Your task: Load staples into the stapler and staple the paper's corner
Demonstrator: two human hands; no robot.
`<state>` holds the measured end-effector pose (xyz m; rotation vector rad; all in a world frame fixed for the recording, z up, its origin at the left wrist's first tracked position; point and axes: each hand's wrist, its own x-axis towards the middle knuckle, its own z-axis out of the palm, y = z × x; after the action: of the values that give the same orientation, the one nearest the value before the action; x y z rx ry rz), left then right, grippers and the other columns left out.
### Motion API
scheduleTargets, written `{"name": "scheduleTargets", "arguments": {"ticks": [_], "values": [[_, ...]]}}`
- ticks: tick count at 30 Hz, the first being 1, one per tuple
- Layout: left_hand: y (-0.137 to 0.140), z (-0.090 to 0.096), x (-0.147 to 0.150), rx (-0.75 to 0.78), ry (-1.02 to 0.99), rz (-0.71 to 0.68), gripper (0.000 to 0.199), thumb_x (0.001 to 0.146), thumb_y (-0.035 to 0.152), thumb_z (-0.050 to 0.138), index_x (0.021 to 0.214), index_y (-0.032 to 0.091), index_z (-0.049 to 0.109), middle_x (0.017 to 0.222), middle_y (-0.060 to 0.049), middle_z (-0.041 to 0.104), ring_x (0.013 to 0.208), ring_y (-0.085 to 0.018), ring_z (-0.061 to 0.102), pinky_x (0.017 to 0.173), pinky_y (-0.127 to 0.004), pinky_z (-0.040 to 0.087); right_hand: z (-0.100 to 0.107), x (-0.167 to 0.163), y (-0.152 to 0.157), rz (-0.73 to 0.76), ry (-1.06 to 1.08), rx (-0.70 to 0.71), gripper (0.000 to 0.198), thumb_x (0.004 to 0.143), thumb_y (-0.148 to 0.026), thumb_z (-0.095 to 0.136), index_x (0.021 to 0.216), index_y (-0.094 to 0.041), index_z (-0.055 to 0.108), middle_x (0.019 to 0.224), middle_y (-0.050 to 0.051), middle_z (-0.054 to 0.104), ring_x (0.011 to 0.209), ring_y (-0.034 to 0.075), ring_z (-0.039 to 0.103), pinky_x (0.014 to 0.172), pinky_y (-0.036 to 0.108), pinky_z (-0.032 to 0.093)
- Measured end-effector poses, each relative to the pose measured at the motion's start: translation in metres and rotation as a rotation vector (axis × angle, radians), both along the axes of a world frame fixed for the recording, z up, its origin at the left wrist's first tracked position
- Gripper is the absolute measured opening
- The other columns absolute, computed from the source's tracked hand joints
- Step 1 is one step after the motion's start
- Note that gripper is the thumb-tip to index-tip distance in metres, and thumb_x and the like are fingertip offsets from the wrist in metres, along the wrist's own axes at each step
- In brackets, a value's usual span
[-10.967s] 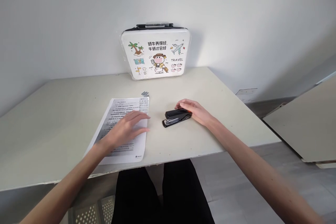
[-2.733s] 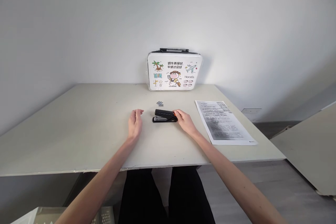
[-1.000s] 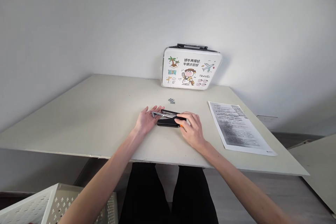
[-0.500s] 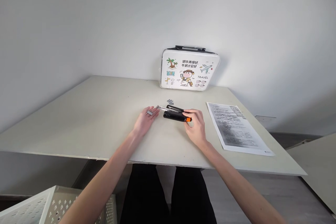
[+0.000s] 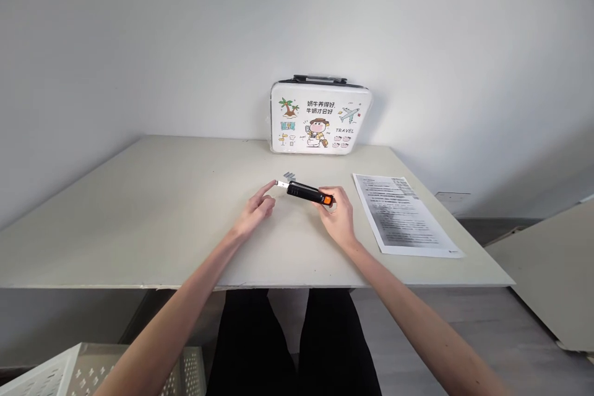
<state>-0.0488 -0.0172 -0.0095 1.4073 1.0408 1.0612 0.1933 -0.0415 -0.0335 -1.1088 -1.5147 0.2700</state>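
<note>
A black stapler (image 5: pixel 304 192) with an orange tab at its rear end sits in my right hand (image 5: pixel 338 213), whose fingers and thumb close around that end. Its bright metal rail (image 5: pixel 282 184) sticks out at the left. My left hand (image 5: pixel 255 211) points its index finger at the tip of this rail, touching it or very close. The other fingers of that hand are curled, and what they enclose is hidden. Just behind the stapler, several small grey staple strips (image 5: pixel 289 176) lie on the table.
A white case with cartoon prints (image 5: pixel 320 117) stands upright against the wall at the back of the table (image 5: pixel 139 216). To the right of my right hand lies a printed sheet of paper (image 5: pixel 403 213). Below the table's front edge, at lower left, is a white perforated basket (image 5: pixel 74 359).
My left hand has turned over from palm up, with a staple strip on it, to a pointing shape. The stapler has rotated in my right hand. The view has shifted slightly.
</note>
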Motion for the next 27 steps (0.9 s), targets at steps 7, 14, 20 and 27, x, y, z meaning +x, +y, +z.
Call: {"name": "scheduleTargets", "arguments": {"ticks": [7, 14, 20, 27], "values": [[-0.001, 0.006, -0.001, 0.014, 0.050, 0.009, 0.073, 0.087, 0.040, 0.066, 0.157, 0.024, 0.052, 0.069, 0.006, 0.042, 0.062, -0.014, 0.039, 0.063, -0.028, 0.037, 0.000, -0.001, 0.001, 0.018, 0.049, -0.050, 0.023, 0.092, -0.040, 0.071, 0.107, -0.024, 0.064, 0.110, 0.008, 0.069, 0.092, 0.023, 0.064, 0.079, 0.038, 0.054], [-0.002, 0.004, -0.003, 0.053, 0.125, 0.164, 0.071, 0.087, 0.040, 0.063, 0.156, 0.025, 0.054, 0.069, 0.006, 0.043, 0.063, -0.016, 0.042, 0.066, -0.028, 0.039, -0.003, -0.002, 0.002, 0.076, 0.174, -0.184, 0.032, 0.087, -0.046, 0.077, 0.106, -0.023, 0.067, 0.106, 0.007, 0.072, 0.091, 0.022, 0.065, 0.079, 0.037, 0.053], [-0.004, -0.001, -0.001, 0.123, 0.213, 0.148, 0.068, 0.088, 0.040, 0.062, 0.153, 0.023, 0.058, 0.071, 0.005, 0.046, 0.064, -0.015, 0.043, 0.067, -0.028, 0.043, -0.004, -0.005, 0.001, 0.112, 0.216, -0.266, 0.038, 0.082, -0.052, 0.079, 0.103, -0.023, 0.067, 0.102, 0.007, 0.073, 0.088, 0.023, 0.065, 0.078, 0.037, 0.053], [-0.005, -0.014, 0.008, 0.239, 0.354, 0.076, 0.076, 0.091, 0.036, 0.054, 0.162, 0.014, 0.043, 0.073, 0.005, 0.042, 0.064, -0.015, 0.043, 0.072, -0.027, 0.044, -0.007, -0.007, 0.003, 0.112, 0.218, -0.281, 0.039, 0.081, -0.053, 0.080, 0.102, -0.022, 0.067, 0.099, 0.006, 0.073, 0.086, 0.023, 0.064, 0.077, 0.036, 0.052]]}}
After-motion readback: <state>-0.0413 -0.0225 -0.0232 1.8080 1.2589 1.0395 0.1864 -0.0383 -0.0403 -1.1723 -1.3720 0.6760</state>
